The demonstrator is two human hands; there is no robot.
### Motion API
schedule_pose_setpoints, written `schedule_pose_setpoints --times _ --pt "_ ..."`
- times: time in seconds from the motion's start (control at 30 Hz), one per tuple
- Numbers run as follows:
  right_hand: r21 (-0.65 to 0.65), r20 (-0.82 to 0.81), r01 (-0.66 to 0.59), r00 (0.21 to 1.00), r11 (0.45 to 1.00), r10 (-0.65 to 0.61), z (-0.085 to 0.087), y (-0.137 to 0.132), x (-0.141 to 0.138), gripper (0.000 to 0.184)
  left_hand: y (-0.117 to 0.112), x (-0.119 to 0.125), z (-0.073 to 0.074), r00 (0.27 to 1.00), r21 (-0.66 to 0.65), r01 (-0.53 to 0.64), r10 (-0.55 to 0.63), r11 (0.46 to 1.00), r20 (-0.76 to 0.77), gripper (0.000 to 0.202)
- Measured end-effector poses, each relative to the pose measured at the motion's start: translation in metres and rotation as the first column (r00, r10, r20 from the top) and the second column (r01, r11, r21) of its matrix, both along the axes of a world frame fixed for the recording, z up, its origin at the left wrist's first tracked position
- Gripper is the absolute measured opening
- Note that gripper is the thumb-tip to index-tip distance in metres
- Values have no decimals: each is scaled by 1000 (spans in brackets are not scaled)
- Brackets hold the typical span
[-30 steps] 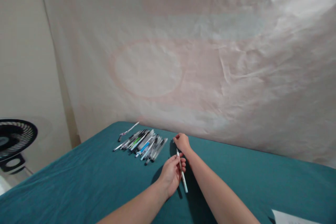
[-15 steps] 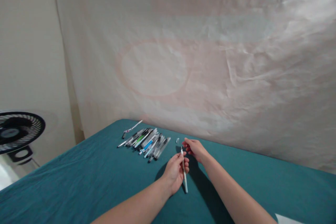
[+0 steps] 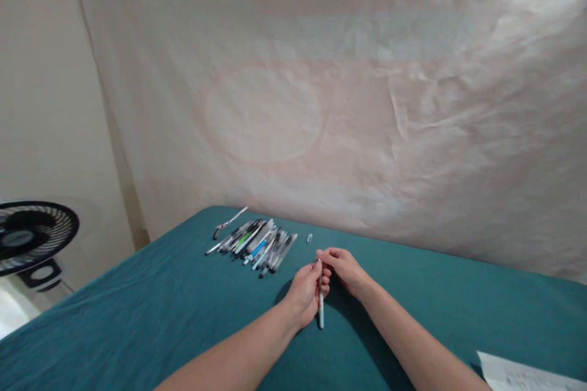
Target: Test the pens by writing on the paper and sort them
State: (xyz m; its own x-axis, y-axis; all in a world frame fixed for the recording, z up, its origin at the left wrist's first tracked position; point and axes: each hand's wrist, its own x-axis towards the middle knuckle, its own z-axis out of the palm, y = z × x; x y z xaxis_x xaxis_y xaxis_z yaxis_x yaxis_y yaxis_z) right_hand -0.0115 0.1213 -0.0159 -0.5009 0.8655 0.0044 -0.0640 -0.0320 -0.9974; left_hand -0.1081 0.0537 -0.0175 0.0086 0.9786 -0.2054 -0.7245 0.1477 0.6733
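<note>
A slim white pen point(image 3: 321, 311) is held in my left hand point(image 3: 304, 295), its lower end pointing down toward me. My right hand point(image 3: 343, 269) has its thumb and fingertips pinched at the pen's upper tip, touching my left fingers. What exactly the right fingertips grip there is too small to tell apart. Just beyond my hands, a small clear pen cap point(image 3: 309, 238) lies on the teal cloth. To the left sits a pile of pens point(image 3: 261, 244), mostly clear, black and white, with a green and a blue one among them.
The teal cloth point(image 3: 183, 317) covers the table. A thin white item with a dark end point(image 3: 232, 220) lies behind the pile. A printed paper point(image 3: 518, 375) is at the lower right. At the left stands a black fan point(image 3: 27, 238); a pale sheet point(image 3: 275, 116) hangs behind the table.
My right hand has moved left and closed onto the upper tip of the pen. The pen now stands a little straighter in my left hand. More of the paper shows at the right.
</note>
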Motion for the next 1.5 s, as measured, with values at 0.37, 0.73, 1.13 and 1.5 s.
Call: schedule_pose_setpoints --times 0.37,0.73,1.13,1.5 --pt "-33 -10 -29 1000 999 28 1 -1 2 40 1 0 -2 1000 -6 -3 3 1000 -14 13" --pt "-111 -118 -107 989 988 94 2 0 6 42 0 1 0 998 -3 13 -14 1000 -56 16" --pt "-117 -73 -58 996 991 49 -1 1 7 39 0 1 4 997 -27 34 -36 999 -71 13" --pt "-64 -46 42 998 997 -44 -7 2 4 35 -1 1 6 997 -30 51 -52 998 -48 10"
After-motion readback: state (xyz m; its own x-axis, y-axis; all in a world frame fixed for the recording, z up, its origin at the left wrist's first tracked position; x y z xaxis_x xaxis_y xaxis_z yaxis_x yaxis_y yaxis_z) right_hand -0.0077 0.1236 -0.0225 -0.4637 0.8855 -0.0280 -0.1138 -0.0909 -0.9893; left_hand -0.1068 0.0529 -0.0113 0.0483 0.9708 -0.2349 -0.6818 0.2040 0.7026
